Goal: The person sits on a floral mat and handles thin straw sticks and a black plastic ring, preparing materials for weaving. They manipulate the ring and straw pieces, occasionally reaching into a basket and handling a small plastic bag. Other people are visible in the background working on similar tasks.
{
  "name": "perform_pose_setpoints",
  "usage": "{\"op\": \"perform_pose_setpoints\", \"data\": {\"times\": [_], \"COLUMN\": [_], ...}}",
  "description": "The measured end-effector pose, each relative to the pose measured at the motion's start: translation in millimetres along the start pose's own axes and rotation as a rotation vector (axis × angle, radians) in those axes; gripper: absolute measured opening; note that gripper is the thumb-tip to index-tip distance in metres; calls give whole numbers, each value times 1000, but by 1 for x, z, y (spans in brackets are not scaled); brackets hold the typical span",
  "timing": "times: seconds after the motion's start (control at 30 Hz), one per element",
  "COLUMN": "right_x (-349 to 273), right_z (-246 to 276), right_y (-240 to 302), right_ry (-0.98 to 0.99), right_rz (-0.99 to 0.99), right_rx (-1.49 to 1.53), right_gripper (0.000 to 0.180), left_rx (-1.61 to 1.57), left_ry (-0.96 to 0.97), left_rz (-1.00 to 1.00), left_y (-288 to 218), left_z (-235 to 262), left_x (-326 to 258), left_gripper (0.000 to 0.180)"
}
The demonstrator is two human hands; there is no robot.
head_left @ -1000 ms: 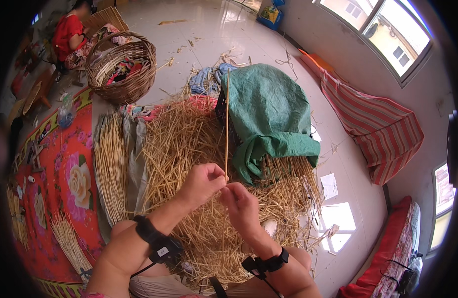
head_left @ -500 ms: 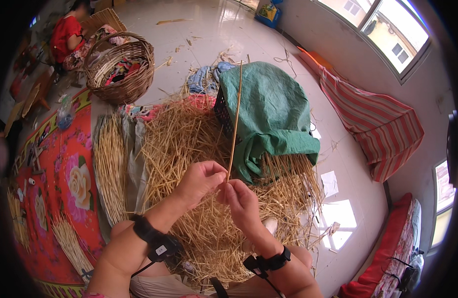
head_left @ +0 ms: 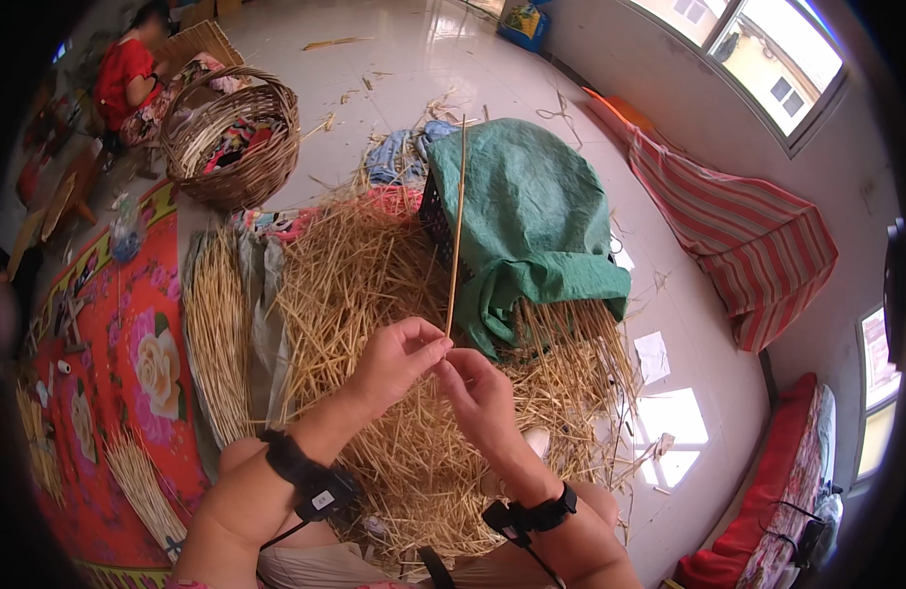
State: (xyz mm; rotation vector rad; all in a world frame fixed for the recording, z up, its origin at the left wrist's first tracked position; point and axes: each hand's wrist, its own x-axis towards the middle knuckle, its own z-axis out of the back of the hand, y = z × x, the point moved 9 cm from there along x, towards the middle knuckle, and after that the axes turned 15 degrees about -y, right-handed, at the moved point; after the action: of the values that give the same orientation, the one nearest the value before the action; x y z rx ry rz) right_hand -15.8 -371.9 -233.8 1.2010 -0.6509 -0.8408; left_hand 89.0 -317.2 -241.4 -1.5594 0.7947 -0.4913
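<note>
A long, thin straw stalk [head_left: 458,231] stands nearly upright in front of me, leaning slightly left at its top. My left hand [head_left: 396,365] pinches its lower end between thumb and fingers. My right hand [head_left: 480,393] is closed in a pinch at the same end, its fingertips touching the left ones; the very bottom of the stalk is hidden by the fingers. Beneath both hands spreads a heap of loose straw [head_left: 345,270]. Behind the stalk, a green cloth [head_left: 526,196] drapes over a dark crate [head_left: 436,221], with straw sticking out under its front edge.
A straw bundle [head_left: 217,334] lies to the left, beside a red floral mat [head_left: 109,344] bearing another bundle [head_left: 143,486]. A wicker basket [head_left: 242,177] stands at the far left, near a seated person in red [head_left: 124,83]. Striped cloth [head_left: 747,236] hangs along the right wall.
The stalk's top has shifted a little left as the view moved slightly. My right hand's fingers have moved slightly up toward the left fingertips. Both hands stay closed at the stalk's lower end.
</note>
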Motion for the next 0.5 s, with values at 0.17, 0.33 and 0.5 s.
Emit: {"op": "perform_pose_setpoints", "data": {"times": [0.17, 0.33, 0.5], "right_x": [16, 19, 20], "right_z": [22, 20, 20], "right_y": [3, -10, -15], "right_ry": [-127, -75, -78], "right_rz": [29, -57, -80], "right_rx": [119, 206, 253], "right_gripper": [16, 14, 12], "left_rx": [198, 340, 282], "left_ry": [43, 67, 71], "left_rz": [-90, -91, -45], "left_y": [4, 10, 10], "left_z": [-5, -11, -13], "left_x": [0, -6, -9], "left_gripper": [15, 16, 16]}}
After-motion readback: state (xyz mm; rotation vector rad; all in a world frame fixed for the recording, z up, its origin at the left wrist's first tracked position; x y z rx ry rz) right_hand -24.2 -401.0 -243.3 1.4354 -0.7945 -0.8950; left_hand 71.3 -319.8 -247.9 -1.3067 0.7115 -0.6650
